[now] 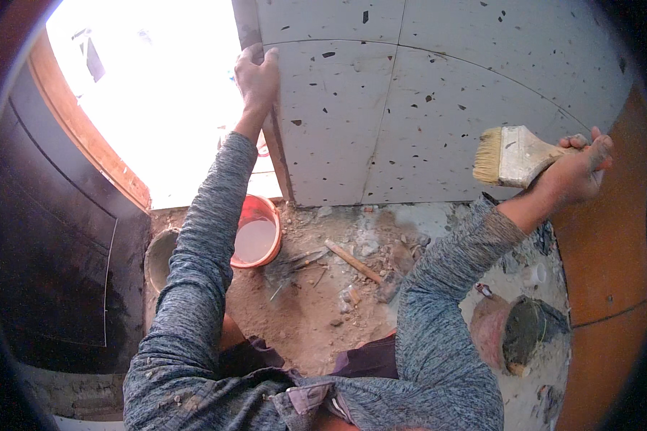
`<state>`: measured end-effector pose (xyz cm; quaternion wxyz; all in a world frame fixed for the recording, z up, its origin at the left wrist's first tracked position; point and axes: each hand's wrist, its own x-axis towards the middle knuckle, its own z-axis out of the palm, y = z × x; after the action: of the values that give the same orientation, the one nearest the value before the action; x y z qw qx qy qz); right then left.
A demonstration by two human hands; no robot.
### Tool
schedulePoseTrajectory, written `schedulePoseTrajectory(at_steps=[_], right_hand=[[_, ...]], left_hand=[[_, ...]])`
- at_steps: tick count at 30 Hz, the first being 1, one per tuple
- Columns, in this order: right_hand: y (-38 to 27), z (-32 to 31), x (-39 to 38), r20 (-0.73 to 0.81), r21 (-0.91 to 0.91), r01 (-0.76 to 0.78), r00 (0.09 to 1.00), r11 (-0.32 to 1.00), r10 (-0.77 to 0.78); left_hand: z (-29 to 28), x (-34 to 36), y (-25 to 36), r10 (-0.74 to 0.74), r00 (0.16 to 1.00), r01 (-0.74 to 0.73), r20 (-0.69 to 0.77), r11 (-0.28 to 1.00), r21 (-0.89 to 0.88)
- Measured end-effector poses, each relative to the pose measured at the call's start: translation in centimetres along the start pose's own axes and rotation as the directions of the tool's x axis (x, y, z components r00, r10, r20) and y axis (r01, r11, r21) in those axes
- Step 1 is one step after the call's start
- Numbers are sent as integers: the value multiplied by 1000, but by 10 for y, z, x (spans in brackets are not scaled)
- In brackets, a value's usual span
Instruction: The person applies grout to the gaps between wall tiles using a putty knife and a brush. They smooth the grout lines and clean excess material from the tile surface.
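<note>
My right hand [576, 172] is raised at the right with its fingers closed round the handle of a wide, flat paintbrush [514, 156]. The brush's pale bristles point left toward the tiled wall [331, 122], whose white tiles carry dark chips. At the doorway, my left hand [257, 79] grips the wall's edge [279, 154], thumb on the tile side and fingers toward the opening. Some of those fingers are hard to make out against the glare. Below my left forearm stands an orange-red bucket [257, 237] holding cloudy liquid.
A hammer with a wooden handle [354, 261] lies on the dirt floor [280, 316] among rubble. Another bucket [160, 255] is partly hidden behind my left sleeve. A tipped reddish bucket [502, 332] with grey mortar lies at right, near an orange-brown panel [611, 244].
</note>
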<state>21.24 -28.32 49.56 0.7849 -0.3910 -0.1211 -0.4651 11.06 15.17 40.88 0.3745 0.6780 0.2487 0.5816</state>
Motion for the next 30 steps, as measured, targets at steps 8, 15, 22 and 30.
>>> schedulePoseTrajectory(at_steps=[8, 15, 22, 30], right_hand=[[0, -5, 9, 2, -65, 11, 1000, 998, -11], [2, -2, 14, 49, -112, 18, 999, 994, -12], [-4, -4, 21, 55, -111, 85, 995, 990, -80], [5, -6, 38, 156, -139, 110, 984, 984, -88]], left_hand=[[4, 4, 12, -79, 997, 81, 18, 993, -91], [4, 22, -11, -66, 998, 66, -13, 998, -8], [4, 25, -9, 73, 996, -73, 52, 997, -1], [0, 11, -2, 85, 994, -82, 70, 996, -43]])
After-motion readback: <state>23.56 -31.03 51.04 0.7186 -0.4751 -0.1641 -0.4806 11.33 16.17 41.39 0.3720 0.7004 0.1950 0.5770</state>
